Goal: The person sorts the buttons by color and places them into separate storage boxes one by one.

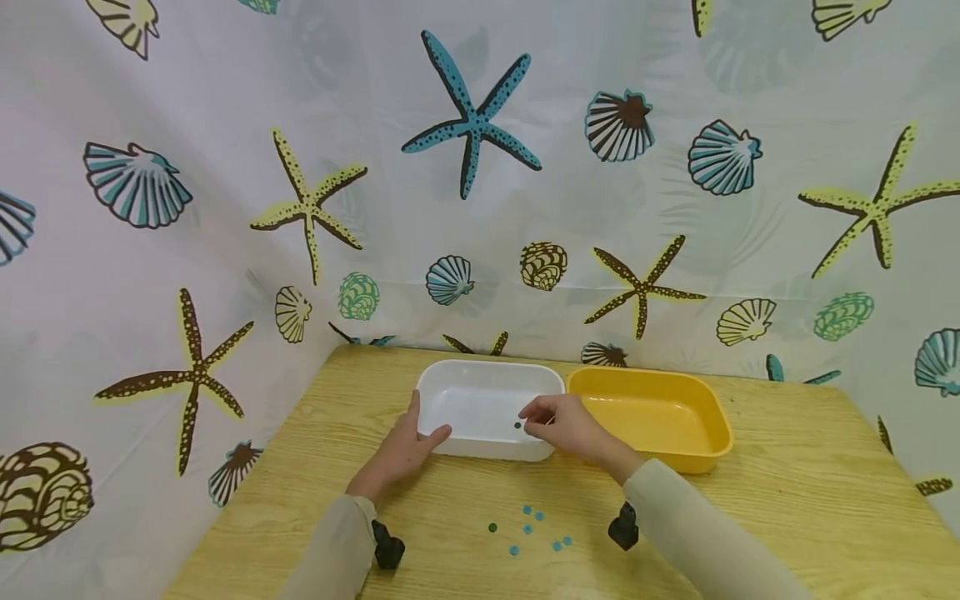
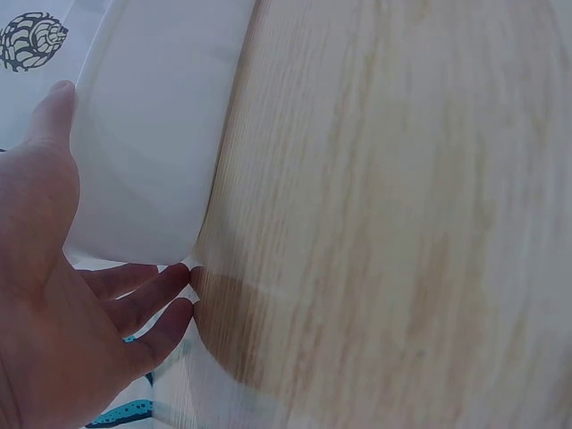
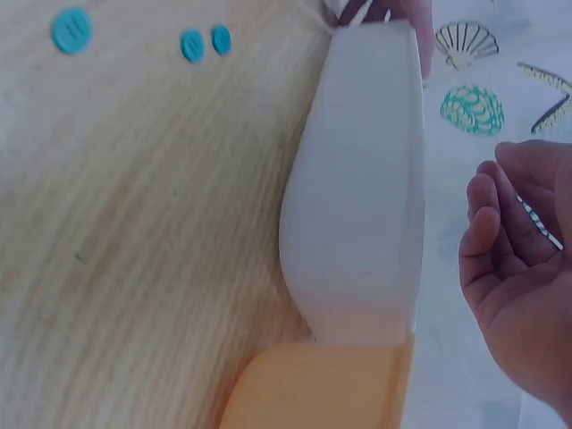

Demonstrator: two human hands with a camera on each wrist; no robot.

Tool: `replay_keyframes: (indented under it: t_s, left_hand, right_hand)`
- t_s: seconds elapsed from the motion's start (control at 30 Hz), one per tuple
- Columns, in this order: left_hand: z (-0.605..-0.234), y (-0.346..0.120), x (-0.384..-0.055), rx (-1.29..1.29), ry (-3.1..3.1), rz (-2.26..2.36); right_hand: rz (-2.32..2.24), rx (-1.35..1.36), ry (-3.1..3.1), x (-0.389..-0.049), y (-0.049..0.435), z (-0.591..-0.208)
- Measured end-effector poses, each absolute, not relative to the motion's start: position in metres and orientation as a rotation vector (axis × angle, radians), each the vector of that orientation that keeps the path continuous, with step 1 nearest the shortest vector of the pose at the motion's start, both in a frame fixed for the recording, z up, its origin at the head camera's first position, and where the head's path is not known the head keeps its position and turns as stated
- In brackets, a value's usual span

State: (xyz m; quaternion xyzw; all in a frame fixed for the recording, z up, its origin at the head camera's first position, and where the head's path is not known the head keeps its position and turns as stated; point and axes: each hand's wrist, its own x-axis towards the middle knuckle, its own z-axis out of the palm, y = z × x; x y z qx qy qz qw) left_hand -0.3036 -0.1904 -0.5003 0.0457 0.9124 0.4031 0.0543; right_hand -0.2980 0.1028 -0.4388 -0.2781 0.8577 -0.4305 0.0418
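My left hand (image 1: 401, 450) grips the left end of a white plastic tray (image 1: 491, 450). Its thumb lies at the near rim, while the other fingers bend against the end wall in the left wrist view. Above the tray's right part is my right hand (image 1: 566, 423), fingers loosely curled, with nothing visible between them in the right wrist view. A small dark green button (image 1: 517, 426) appears just left of these fingertips; whether it is falling or lying in the tray I cannot tell. Several blue buttons (image 1: 527, 529) and another dark green button (image 1: 492, 527) lie on the table.
A yellow-orange tray (image 1: 705, 461) stands directly right of the white one. Both are at the back of the wood-grain table (image 1: 795, 492). Behind and at the sides hangs a white curtain (image 1: 360, 108) printed with shells and starfish.
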Motion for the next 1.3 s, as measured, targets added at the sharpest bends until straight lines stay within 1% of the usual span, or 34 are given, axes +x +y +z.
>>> replay_keyframes:
  t_s: [0.13,0.3,0.7,0.97,1.3]
  left_hand:
    - [-0.499,-0.19,-0.303,0.144,2.772,1.215]
    - [-0.499,-0.189,-0.305,0.128,2.76,1.219]
    - [-0.498,-0.19,-0.303,0.111,2.758,1.203]
    - [-0.498,-0.191,-0.304,0.12,2.759,1.215]
    - [-0.498,-0.19,-0.302,0.144,2.768,1.225]
  right_hand:
    - [-1.237,-0.998,2.573,-0.284,0.099,-0.444]
    - [-1.127,-1.086,2.492,-0.273,0.091,-0.454]
    - [-0.923,-1.251,2.373,-0.266,0.074,-0.472]
    - [-0.818,-1.21,2.366,-0.265,0.068,-0.478]
    - [-0.729,-1.281,2.32,-0.266,0.058,-0.483]
